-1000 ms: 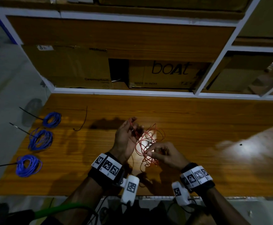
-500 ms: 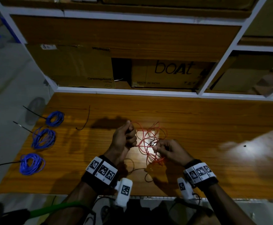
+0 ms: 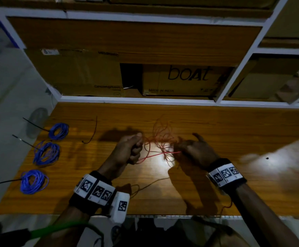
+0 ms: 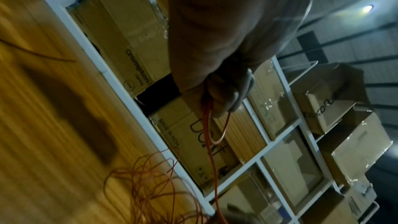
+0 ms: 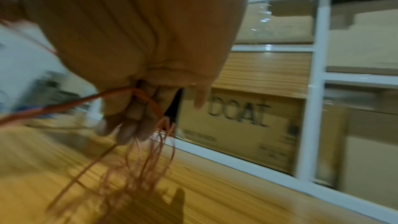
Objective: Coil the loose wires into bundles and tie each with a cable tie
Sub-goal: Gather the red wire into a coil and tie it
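Centrally, above a glossy wooden counter [image 3: 216, 125], a person's two hands held a loose tangle of thin red wire [image 3: 163, 138] between them. The left hand [image 3: 129, 150] was closed in a fist, its fingers [image 4: 217, 98] pinching several strands that ran out toward the right. The right hand [image 3: 196, 150] gripped the other side of the tangle, its fingers [image 5: 129, 125] curled round the strands while one finger stuck out straight. Loops of the wire hung below both hands, and one end trailed on the counter near the front edge. At the counter's left end lay three coiled bundles of blue wire [image 3: 46, 153], each with a thin black cable tie [image 3: 33, 123] sticking out leftward. A brown cardboard box marked "boat" [image 3: 180, 81] sat on the shelf behind.
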Available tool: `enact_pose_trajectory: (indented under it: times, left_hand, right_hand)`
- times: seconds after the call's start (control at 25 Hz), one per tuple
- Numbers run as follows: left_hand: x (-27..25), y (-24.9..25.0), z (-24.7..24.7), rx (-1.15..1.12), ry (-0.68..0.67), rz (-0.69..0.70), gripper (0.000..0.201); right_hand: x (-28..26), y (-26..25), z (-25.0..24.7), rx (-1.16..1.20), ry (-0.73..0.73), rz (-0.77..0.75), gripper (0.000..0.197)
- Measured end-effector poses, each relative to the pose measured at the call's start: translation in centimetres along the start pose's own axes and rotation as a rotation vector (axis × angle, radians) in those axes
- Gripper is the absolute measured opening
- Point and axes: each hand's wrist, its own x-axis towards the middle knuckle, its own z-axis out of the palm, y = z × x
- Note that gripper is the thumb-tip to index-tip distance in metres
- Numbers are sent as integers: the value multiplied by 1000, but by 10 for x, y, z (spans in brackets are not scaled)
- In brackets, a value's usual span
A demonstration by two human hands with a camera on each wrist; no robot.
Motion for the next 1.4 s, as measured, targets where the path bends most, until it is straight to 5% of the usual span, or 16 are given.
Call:
enact_pose_trajectory:
  times: [0.36,0.6,0.84,0.96,1.04,1.2,1.4]
  left_hand:
    - [-10,-4,-49,-155,73,27,35]
    - [-18,-4,-86,-232,190,7,39]
    - [-8,-16,-38,-396,201,15,36]
    - [0,-18,-25,-367,193,19,33]
    - [5,-20,-15,-287,154,-4,33]
    - [10,-16,8,-182,-3,-51,33]
    - [8,-11,17,-13,-69,3,34]
  right_hand:
    - [-14,84,18,-167,49,413,43]
    - [-39,145,41,29,-131,726,37]
    - [-18,95,-18,536,-263,643,36]
    - [-17,58,-63,136,-365,563,52]
    - [-13,28,-77,50,-152,411,52]
    - [6,-49,-70,541,184,-23,50]
    - [28,-77,-45,850,318,-100,29]
